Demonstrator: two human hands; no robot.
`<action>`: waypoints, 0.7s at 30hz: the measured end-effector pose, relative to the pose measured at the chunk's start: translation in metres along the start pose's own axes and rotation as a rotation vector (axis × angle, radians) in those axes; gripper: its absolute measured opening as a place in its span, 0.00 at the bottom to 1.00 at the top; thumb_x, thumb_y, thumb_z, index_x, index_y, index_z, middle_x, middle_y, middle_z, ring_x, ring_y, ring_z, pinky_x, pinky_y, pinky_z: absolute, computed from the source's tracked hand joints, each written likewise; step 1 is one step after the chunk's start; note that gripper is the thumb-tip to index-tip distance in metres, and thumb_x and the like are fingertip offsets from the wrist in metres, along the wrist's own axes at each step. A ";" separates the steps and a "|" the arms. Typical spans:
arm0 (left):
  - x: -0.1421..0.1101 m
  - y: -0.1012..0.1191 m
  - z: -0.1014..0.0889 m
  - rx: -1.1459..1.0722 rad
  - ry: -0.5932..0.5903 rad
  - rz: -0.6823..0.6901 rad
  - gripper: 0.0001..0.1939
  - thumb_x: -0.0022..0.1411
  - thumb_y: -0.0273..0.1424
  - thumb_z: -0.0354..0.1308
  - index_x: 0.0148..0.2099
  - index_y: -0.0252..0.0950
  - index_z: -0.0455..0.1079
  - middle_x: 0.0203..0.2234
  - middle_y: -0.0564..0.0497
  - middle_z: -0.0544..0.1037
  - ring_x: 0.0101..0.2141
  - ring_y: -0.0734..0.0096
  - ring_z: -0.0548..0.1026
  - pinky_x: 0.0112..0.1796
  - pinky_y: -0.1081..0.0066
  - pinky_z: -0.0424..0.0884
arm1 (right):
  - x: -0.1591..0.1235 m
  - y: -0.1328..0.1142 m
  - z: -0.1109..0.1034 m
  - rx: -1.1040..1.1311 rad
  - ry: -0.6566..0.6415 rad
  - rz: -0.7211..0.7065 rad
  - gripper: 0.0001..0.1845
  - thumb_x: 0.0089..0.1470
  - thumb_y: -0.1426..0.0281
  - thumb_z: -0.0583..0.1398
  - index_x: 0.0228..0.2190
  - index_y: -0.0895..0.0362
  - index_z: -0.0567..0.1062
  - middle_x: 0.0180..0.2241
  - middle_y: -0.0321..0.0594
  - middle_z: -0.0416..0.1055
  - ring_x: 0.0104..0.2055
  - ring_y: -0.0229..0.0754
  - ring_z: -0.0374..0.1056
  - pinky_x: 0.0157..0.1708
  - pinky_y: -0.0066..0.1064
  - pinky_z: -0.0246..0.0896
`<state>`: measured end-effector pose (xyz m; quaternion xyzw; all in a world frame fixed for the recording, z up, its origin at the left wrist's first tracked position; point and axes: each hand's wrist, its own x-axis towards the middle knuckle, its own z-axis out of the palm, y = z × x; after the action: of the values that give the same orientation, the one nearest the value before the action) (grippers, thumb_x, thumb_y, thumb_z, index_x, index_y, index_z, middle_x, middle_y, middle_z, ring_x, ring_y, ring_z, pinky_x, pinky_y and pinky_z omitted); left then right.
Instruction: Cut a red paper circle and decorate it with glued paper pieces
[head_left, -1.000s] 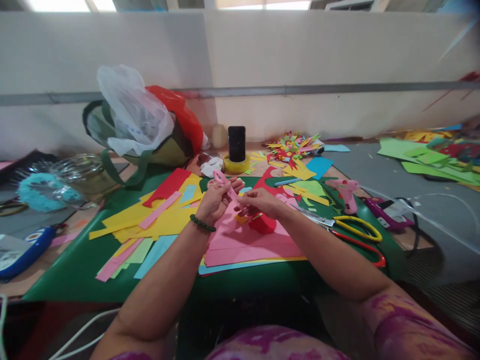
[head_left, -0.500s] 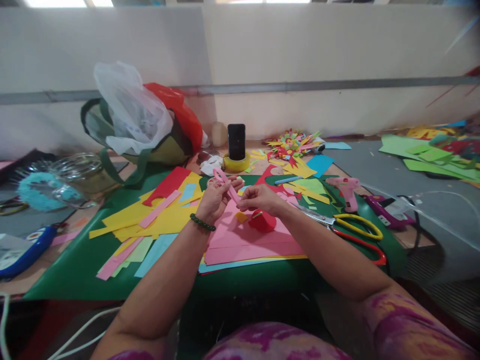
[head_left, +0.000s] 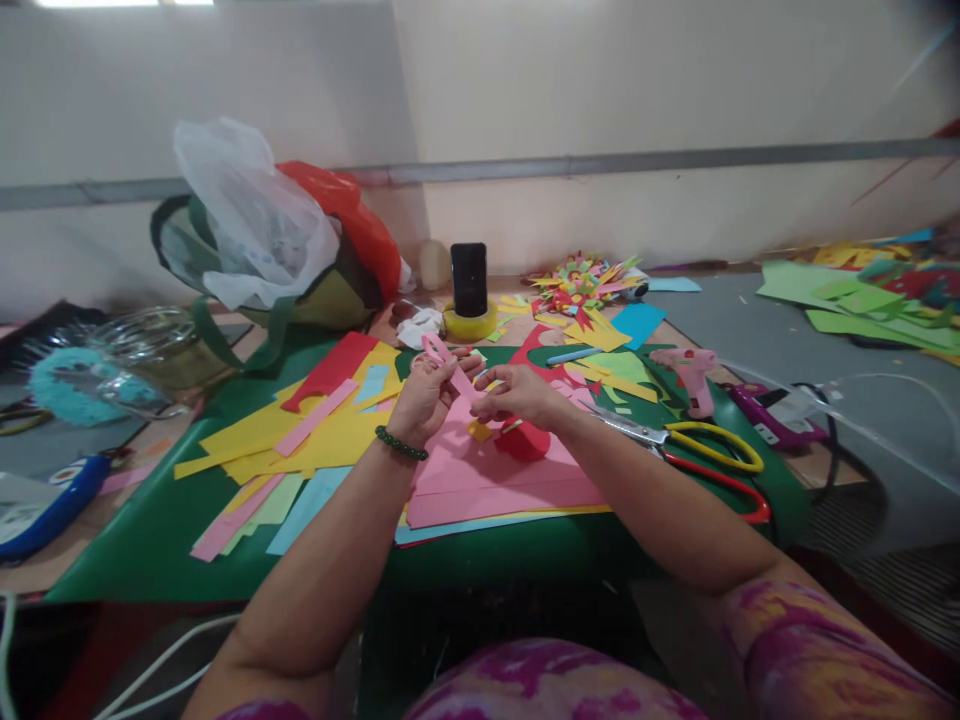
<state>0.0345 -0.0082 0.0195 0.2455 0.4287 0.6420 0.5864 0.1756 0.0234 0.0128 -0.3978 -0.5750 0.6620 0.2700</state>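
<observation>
A narrow pink paper strip point(head_left: 462, 383) stretches between my two hands, its far end curled into a loop. My left hand point(head_left: 424, 400) grips it near the loop, with some fingers extended beneath. At the strip's near end, the fingertips of my right hand point(head_left: 517, 395) are closed on it. Below my hands lies a stack of pink paper sheets point(head_left: 495, 490). On that stack rest a red paper piece point(head_left: 529, 442) and a small yellow paper piece point(head_left: 478, 431), close under my right hand.
Scissors point(head_left: 675, 440) with yellow and red handles lie right of the stack, below a pink glue gun point(head_left: 694, 380). Yellow paper sheets point(head_left: 330, 435) spread to the left. A phone point(head_left: 469, 280) stands behind a yellow tape roll point(head_left: 470, 322). A bag point(head_left: 322, 300) sits back left.
The fingers of my right hand have shifted slightly on the pink strip and spread a little. Both hands still hold it. The whole view has tilted down slightly.
</observation>
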 end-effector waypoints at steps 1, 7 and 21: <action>0.000 0.000 0.000 -0.002 -0.006 0.002 0.09 0.64 0.19 0.50 0.36 0.29 0.71 0.33 0.40 0.83 0.44 0.61 0.80 0.52 0.59 0.72 | -0.001 -0.001 0.001 -0.001 0.004 -0.002 0.13 0.41 0.82 0.66 0.28 0.59 0.69 0.17 0.35 0.74 0.18 0.34 0.69 0.18 0.20 0.60; -0.001 -0.001 0.000 -0.001 -0.030 0.013 0.05 0.63 0.22 0.55 0.35 0.29 0.72 0.34 0.39 0.83 0.44 0.59 0.80 0.52 0.56 0.72 | -0.003 -0.003 0.001 -0.005 -0.008 -0.003 0.11 0.43 0.82 0.66 0.28 0.59 0.70 0.17 0.35 0.74 0.16 0.32 0.67 0.19 0.21 0.61; 0.003 -0.018 0.000 0.129 -0.042 0.156 0.06 0.53 0.22 0.62 0.37 0.30 0.73 0.25 0.48 0.81 0.37 0.62 0.81 0.39 0.69 0.76 | 0.007 0.013 0.008 -0.048 0.043 -0.128 0.20 0.42 0.80 0.65 0.39 0.58 0.69 0.17 0.29 0.73 0.23 0.36 0.73 0.22 0.21 0.64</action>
<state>0.0441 -0.0059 0.0036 0.3288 0.4361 0.6516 0.5264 0.1666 0.0221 -0.0016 -0.3807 -0.6092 0.6205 0.3145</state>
